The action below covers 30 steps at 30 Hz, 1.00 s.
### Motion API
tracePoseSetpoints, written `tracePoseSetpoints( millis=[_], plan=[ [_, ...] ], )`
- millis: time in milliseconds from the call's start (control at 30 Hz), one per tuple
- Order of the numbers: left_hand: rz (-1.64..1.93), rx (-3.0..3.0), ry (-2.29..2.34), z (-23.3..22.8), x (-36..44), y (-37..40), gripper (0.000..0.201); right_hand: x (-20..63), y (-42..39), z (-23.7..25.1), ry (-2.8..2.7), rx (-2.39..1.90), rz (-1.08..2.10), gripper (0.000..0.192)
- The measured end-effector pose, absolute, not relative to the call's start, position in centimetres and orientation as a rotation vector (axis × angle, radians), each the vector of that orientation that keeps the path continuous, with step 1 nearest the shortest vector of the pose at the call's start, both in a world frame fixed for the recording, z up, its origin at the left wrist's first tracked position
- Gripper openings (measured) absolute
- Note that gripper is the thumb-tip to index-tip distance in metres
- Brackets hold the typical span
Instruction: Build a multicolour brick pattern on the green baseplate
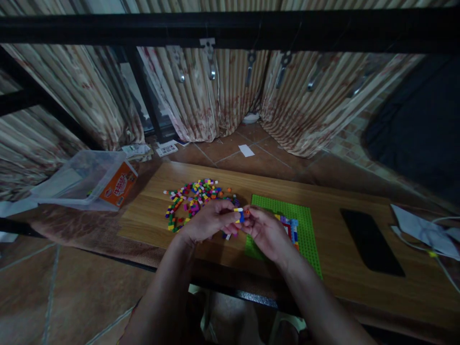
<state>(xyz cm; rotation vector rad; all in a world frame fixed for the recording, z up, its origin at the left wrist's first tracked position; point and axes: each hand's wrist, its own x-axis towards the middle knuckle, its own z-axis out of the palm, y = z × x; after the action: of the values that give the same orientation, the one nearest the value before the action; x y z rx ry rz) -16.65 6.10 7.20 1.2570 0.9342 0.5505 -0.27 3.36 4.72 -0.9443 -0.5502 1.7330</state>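
Observation:
My left hand (213, 221) is closed on a small cluster of toy bricks (239, 215), blue with some white and yellow. Close beside it, my right hand (266, 229) pinches a small orange brick (247, 212) between its fingertips. Both hands meet above the board, between the brick pile (201, 189) and a green baseplate (305, 239). On the baseplate stands a partly hidden structure of coloured bricks (293, 229), with blue, red and orange pieces. My right hand and forearm cover much of it.
The wooden board (341, 287) bears everything, with a black flat slab (372, 242) at its right. Past that lie white paper (424, 230) and a cable (442, 261). A clear plastic bin (82, 177) with an orange label stands left. Striped curtains (230, 96) hang behind.

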Motion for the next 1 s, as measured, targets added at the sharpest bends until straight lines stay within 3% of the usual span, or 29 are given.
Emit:
tracePoseSetpoints(
  millis=[267,733,900,1000],
  plan=[
    [0.624,1.192,0.958,6.0,-15.0,5.6,0.047,-0.9,2.9,4.8,-0.716,-1.065,1.565,0.032],
    [0.747,1.04,0.939,4.6,-13.0,4.6,0.041,-0.4,2.4,3.7,-0.672,-1.104,1.51,0.029],
    [0.693,1.266,0.984,5.7,-16.1,5.4,0.029,-1.1,2.2,4.1,-0.76,-1.111,1.554,0.029],
    [0.584,1.604,1.353,6.6,-19.2,6.2,0.024,-2.1,3.5,3.7,-0.95,-1.233,1.485,0.033]
  ],
)
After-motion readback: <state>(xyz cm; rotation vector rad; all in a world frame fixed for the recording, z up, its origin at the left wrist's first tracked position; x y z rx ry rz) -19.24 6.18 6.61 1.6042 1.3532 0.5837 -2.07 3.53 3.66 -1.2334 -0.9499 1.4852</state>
